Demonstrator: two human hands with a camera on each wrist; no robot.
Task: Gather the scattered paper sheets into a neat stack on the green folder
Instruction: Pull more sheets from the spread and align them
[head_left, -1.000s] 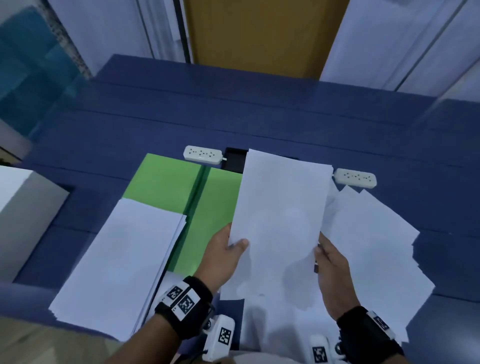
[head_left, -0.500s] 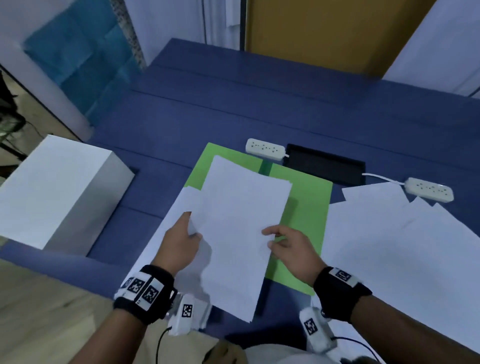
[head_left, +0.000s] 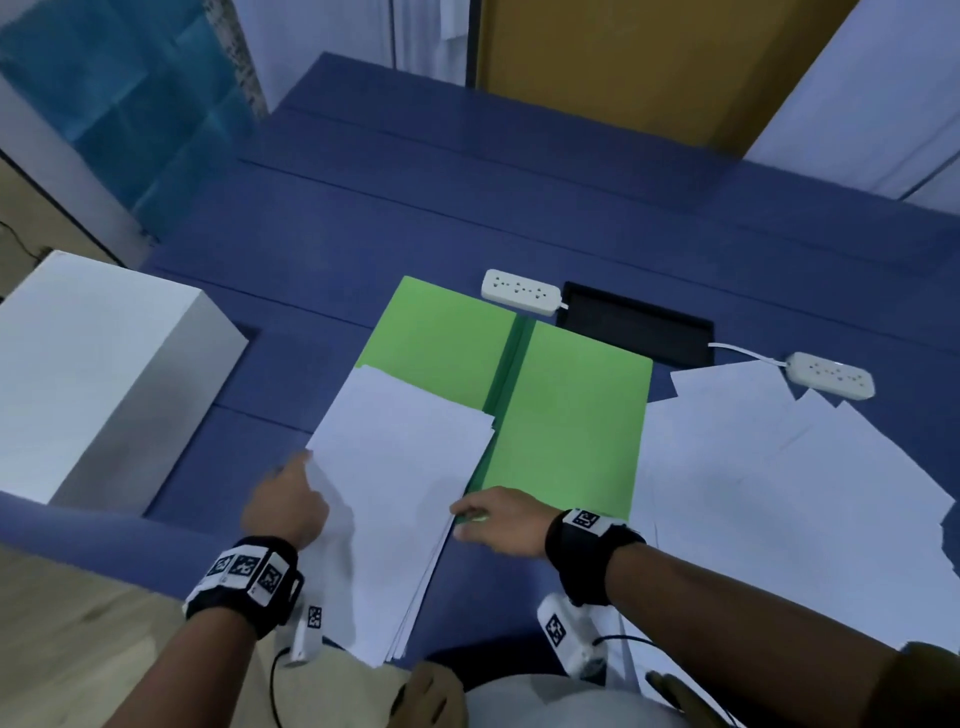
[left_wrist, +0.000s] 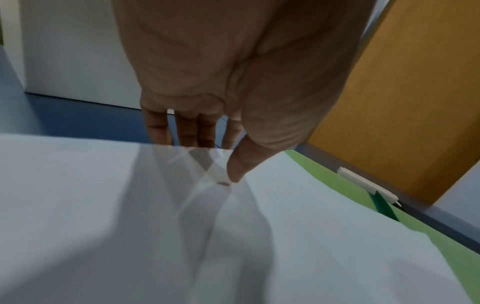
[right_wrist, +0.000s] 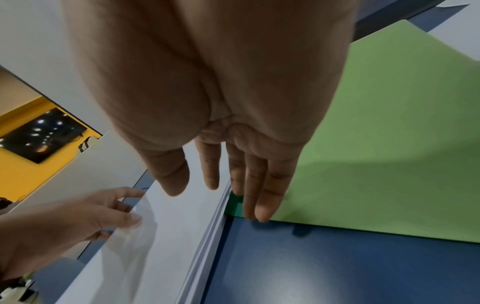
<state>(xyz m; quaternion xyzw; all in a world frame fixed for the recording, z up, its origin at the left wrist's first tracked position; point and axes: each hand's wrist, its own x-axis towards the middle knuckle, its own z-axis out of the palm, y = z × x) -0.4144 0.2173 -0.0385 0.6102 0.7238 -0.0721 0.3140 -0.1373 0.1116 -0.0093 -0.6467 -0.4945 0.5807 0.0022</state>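
An open green folder (head_left: 571, 426) (right_wrist: 389, 144) lies on the blue table. A stack of white sheets (head_left: 400, 483) (left_wrist: 311, 236) (right_wrist: 176, 226) covers its left half and hangs past the folder's near edge. My left hand (head_left: 288, 499) (left_wrist: 207, 160) is at the stack's left edge. It pinches the top sheet, thumb on top and fingers under the edge. My right hand (head_left: 478, 519) (right_wrist: 233, 195) has straight fingers, their tips against the stack's right edge and the folder. Several loose white sheets (head_left: 779, 493) lie overlapping to the right of the folder.
A white box (head_left: 93, 364) stands at the table's left. Two white power strips (head_left: 519, 291) (head_left: 831, 374) and a black recessed tray (head_left: 639, 332) sit behind the folder. The table's front edge runs just below my wrists.
Both hands carried one sheet from the right over to the left and laid it on the stack. My right hand let go of it and now touches the stack's right edge.
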